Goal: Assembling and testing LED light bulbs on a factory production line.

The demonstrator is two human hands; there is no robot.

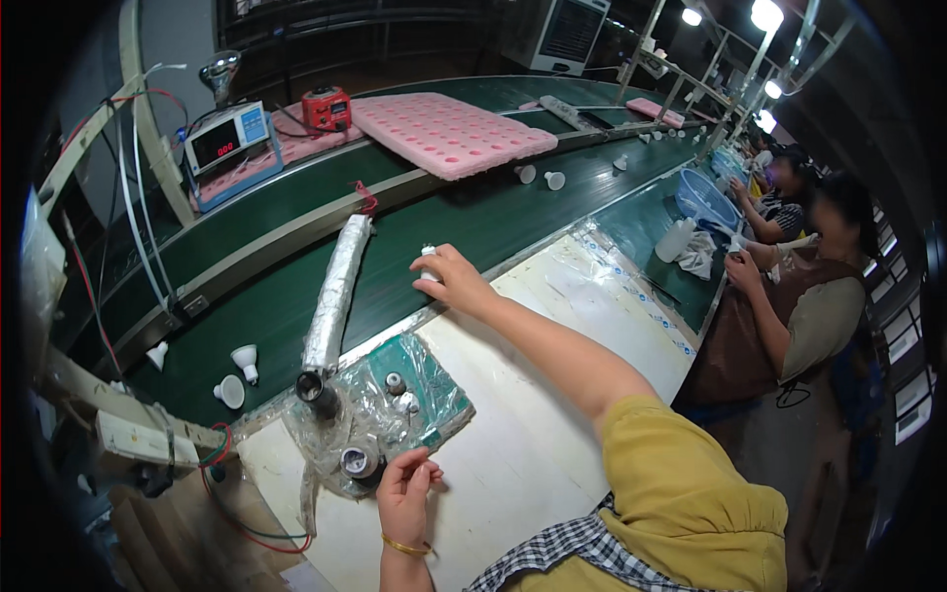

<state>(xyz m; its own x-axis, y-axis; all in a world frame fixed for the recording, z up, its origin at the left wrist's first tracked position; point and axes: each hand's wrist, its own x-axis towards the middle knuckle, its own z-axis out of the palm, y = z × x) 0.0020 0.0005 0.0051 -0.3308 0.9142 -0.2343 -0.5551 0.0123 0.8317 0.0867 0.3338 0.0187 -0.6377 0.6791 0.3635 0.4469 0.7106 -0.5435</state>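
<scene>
Although the left hand (402, 493) hangs just beside a round dark-sided holder (358, 462), it appears to grip nothing, its fingers loosely curled and close together. Clear plastic (335, 434) covers the area about the holder and part of the green board (439, 370) on the white tabletop (533, 375), presumably to shield them. From this cluster a foil-wrapped tube (338, 286) reaches out over the conveyor belt (404, 217), its dark end toward the person. Farther out, the right hand (459, 281) holds a white bulb (429, 264) above the belt, thumb and fingers narrowed around its body, likely for a firm pinch; they cover much of it, so which way its base points is hard to tell. Loose bulbs (245, 359) lie directly on the belt, perhaps so that it can carry them. Beyond, a pink foam tray (454, 128) lies across the far rail (293, 225), its rows of round holes probably meant to seat bulbs. A meter (227, 143) sits tilted at far left, its display angled for easy reading.
</scene>
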